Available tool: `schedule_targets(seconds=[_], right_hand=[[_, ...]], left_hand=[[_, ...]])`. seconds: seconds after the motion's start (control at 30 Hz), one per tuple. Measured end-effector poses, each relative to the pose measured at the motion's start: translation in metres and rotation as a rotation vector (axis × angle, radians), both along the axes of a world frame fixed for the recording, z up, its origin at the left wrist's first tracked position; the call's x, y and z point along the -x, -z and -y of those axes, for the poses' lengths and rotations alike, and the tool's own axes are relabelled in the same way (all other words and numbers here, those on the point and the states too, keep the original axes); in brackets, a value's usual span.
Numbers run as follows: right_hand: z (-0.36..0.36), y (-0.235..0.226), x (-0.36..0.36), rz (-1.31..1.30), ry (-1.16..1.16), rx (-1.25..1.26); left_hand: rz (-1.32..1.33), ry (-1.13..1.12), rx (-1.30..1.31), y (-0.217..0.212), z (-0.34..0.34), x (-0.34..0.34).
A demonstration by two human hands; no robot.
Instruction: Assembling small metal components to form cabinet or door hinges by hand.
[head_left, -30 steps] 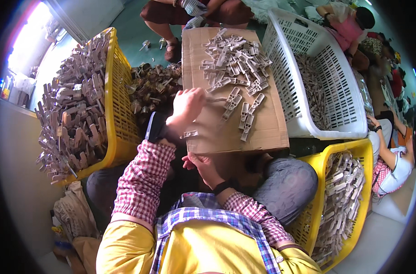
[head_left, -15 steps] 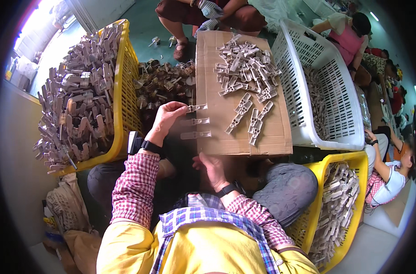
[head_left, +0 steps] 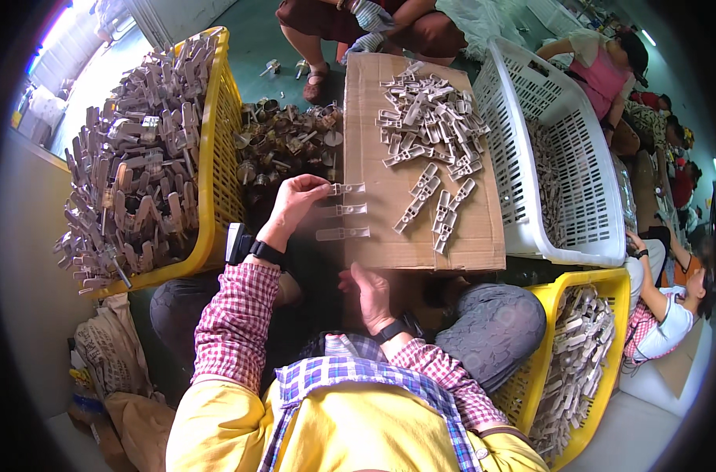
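My left hand (head_left: pixel 296 206) is at the left edge of the cardboard sheet (head_left: pixel 362 145), finger and thumb pinched on the end of a light grey plastic lever piece (head_left: pixel 347 189). Just nearer to me, two similar lever pieces (head_left: pixel 351 210) lie in line, their ends jutting past that edge. My right hand (head_left: pixel 371 295) is by the cardboard's front edge, its thumb apart from the fingers and no object seen in it. On the cardboard, a heap of grey lever pieces (head_left: pixel 425 114) sits at the far side, with several loose ones (head_left: pixel 444 216) nearer to me.
A yellow basket (head_left: pixel 226 102) heaped with lever-ended parts stands at left, beside a pile of brownish metal parts (head_left: pixel 283 145). To the right are a white basket (head_left: pixel 566 253) and another yellow basket (head_left: pixel 609 275). Across the cardboard a person in striped gloves (head_left: pixel 369 16) squats; others sit at right.
The whole view has shifted slightly. My left hand keeps its pinch on the far lever piece at the cardboard's edge; my right hand has barely moved.
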State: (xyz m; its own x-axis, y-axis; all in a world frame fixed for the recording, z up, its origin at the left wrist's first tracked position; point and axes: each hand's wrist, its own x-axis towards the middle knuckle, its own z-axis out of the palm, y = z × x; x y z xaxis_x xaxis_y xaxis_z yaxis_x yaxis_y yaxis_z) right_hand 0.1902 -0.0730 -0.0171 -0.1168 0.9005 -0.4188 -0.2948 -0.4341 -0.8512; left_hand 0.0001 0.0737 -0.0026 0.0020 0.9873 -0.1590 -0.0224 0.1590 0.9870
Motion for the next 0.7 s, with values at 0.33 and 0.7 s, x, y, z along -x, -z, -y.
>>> schedule_targets(seconds=[0.33, 0.7], right_hand=[[0.0039, -0.0068, 0.0012, 0.031, 0.003, -0.081], [0.0006, -0.0040, -0.0024, 0.007, -0.088, 0.009]], left_hand=[[0.069, -0.049, 0.001, 0.0008, 0.0004, 0.0034], [0.070, -0.006, 0.000, -0.0017, 0.0001, -0.0001]])
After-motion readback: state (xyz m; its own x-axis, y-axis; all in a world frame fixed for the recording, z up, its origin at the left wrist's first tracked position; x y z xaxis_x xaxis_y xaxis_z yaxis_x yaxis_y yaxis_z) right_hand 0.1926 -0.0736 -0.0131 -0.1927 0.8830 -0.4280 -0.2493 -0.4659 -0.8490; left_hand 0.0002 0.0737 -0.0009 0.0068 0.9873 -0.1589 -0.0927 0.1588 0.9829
